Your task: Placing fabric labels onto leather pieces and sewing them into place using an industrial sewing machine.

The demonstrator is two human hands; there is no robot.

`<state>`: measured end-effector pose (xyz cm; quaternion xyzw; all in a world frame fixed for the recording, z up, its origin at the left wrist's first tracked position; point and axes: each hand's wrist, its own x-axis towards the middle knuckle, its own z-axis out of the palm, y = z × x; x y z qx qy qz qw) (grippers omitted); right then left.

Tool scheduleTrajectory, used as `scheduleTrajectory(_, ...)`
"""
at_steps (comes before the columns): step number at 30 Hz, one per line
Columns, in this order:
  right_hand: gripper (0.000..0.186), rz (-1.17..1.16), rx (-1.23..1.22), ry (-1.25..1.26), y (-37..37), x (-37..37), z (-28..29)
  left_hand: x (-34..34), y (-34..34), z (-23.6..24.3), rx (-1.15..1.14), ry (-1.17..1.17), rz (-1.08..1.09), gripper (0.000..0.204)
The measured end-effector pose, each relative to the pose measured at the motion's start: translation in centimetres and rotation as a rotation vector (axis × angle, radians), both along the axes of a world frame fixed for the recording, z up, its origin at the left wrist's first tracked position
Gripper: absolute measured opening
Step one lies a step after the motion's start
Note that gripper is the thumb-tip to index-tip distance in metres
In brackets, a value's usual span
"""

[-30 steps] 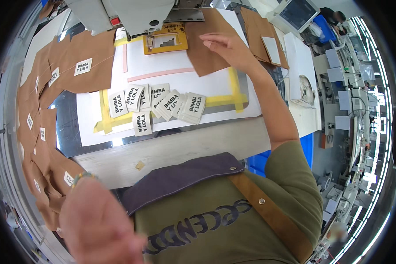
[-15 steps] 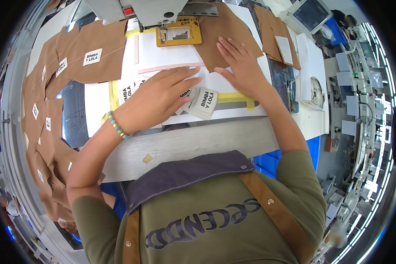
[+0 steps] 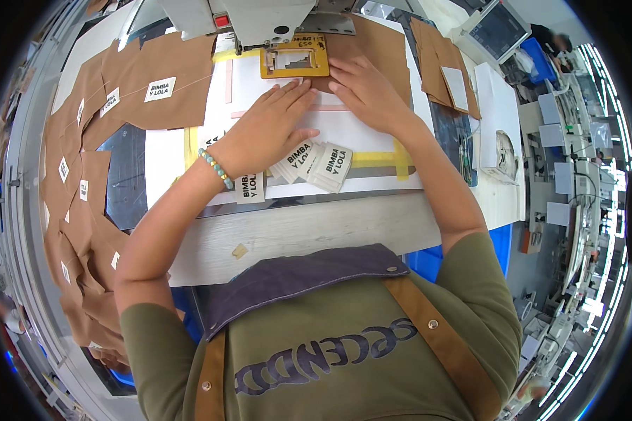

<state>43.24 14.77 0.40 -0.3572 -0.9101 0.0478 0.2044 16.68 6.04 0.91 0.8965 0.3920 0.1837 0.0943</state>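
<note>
A brown fabric piece (image 3: 383, 52) lies on the white work plate (image 3: 225, 126), its left part running under the yellow clamp frame (image 3: 272, 69) of a sewing machine. My right hand (image 3: 372, 98) rests on this piece with fingers stretched, its fingertips close to the frame's right side. Flat and with fingers extended, my left hand (image 3: 267, 130) reaches to the frame's near edge, fingertips by the fabric's lower border. Below my left palm lies a loose pile of white printed labels (image 3: 332, 167); another label (image 3: 250, 188) sits by my wrist, partly covered.
The sewing machine head (image 3: 267, 21) overhangs the frame. Joined brown pieces with labels (image 3: 179, 63) trail down the left side. More brown pieces (image 3: 428, 67) are stacked at right, near a white box (image 3: 498, 119) and a screen (image 3: 495, 28). Yellow tape (image 3: 372, 160) marks the plate.
The brown piece has shifted left, further under the clamp frame. My right hand has moved slightly left and nearer, while my left hand has slid away from the labels toward the frame.
</note>
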Motion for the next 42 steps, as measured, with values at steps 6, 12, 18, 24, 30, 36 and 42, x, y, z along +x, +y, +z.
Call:
scheduleTrajectory(6,0.045,-0.135,0.024,0.002,-2.8,4.5,0.6,-0.6,0.6,-0.5,0.116,0.050,-0.016,0.055)
scheduleTrajectory(12,0.043,-0.208,-0.013,-0.168,-5.2,7.1,3.1,1.1,2.9,-0.3,0.415,0.329,-0.056,0.040)
scheduleTrajectory(18,0.043,-0.220,-0.080,-0.237,-6.4,7.8,2.9,3.3,4.8,-0.2,0.525,0.459,-0.097,0.009)
scheduleTrajectory(24,0.060,-0.166,0.007,-0.252,-6.6,5.7,0.5,2.4,4.4,0.1,0.546,0.396,-0.043,0.007)
scheduleTrajectory(30,0.067,-0.054,0.015,-0.215,-5.1,1.7,-0.1,-1.9,1.8,0.5,0.553,0.408,0.093,0.003)
scheduleTrajectory(36,0.067,0.009,0.004,-0.213,-4.8,0.2,0.1,-6.6,-0.1,0.7,0.438,0.411,0.168,0.020)
scheduleTrajectory(42,0.065,-0.045,-0.009,-0.231,-6.1,2.5,0.9,-8.8,-1.7,1.0,0.229,0.097,0.229,0.046)
